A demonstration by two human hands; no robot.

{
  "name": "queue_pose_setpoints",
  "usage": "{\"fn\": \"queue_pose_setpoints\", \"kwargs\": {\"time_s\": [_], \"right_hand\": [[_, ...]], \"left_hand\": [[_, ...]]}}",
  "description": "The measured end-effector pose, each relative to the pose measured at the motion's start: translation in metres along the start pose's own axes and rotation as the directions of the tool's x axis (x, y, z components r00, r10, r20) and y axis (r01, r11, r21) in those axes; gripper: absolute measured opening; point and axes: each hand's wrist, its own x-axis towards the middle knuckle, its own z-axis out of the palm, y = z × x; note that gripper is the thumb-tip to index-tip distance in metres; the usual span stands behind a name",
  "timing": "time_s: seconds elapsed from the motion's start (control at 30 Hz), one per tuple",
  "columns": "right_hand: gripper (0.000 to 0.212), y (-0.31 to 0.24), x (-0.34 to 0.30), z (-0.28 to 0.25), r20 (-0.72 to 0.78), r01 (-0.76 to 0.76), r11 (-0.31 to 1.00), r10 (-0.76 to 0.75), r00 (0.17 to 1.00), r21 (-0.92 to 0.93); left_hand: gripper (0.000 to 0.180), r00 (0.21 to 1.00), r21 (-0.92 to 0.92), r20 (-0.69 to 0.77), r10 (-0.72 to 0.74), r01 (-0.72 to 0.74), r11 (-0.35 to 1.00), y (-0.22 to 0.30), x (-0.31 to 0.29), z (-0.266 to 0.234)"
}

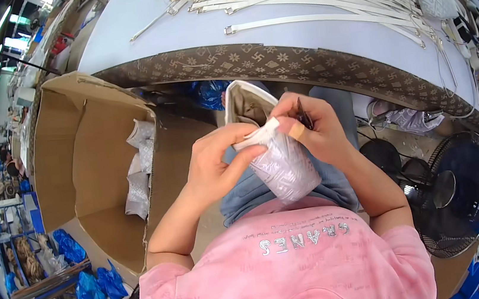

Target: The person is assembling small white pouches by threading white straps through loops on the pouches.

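Over my lap I hold a small silvery-lilac patterned bag (287, 170) with a white rim. Its mouth faces up and gapes, showing a beige lining (244, 106). My left hand (211, 159) pinches the near rim between thumb and fingers. Just to the right, my right hand (319, 128) grips the same rim at its corner, a tan bandage (296, 131) round one digit. Tucked in the right hand's fingers is a small dark object (304, 115), mostly hidden, whose kind I cannot make out.
A deep cardboard box (100, 160) stands at my left, with several patterned bags (138, 186) at its right side. Ahead is a white-topped table (136, 36) carrying many white buckled straps (295, 20). A black fan (451, 195) stands close at my right.
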Motion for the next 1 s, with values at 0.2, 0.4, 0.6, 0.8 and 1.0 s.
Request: {"fn": "queue_pose_setpoints", "kwargs": {"time_s": [0.2, 0.4, 0.6, 0.8, 1.0], "right_hand": [[0.023, -0.019, -0.027, 0.009, -0.25, -0.049, 0.82, -0.116, 0.961, -0.571], [0.026, -0.031, -0.028, 0.011, -0.097, 0.053, 0.686, -0.178, 0.979, -0.725], [0.023, -0.023, -0.022, 0.012, -0.053, 0.157, 0.621, -0.306, 0.951, -0.767], [0.021, -0.019, -0.021, 0.01, -0.017, 0.188, 0.588, -0.325, 0.946, -0.787], [0.019, -0.033, -0.019, 0.01, -0.05, 0.1, 0.614, -0.223, 0.974, -0.783]], "left_hand": [[0.015, 0.935, -0.245, -0.025, -0.352, 0.336, 0.909, 0.007, -0.002, 0.029], [0.011, 0.934, -0.256, 0.007, -0.358, 0.348, 0.902, 0.005, 0.001, 0.036], [0.011, 0.924, -0.288, 0.022, -0.382, 0.371, 0.883, 0.01, 0.005, 0.035], [0.011, 0.93, -0.327, 0.015, -0.368, 0.352, 0.877, 0.006, 0.003, 0.041], [0.01, 0.946, -0.222, -0.034, -0.322, 0.308, 0.925, 0.012, 0.008, 0.043]]}}
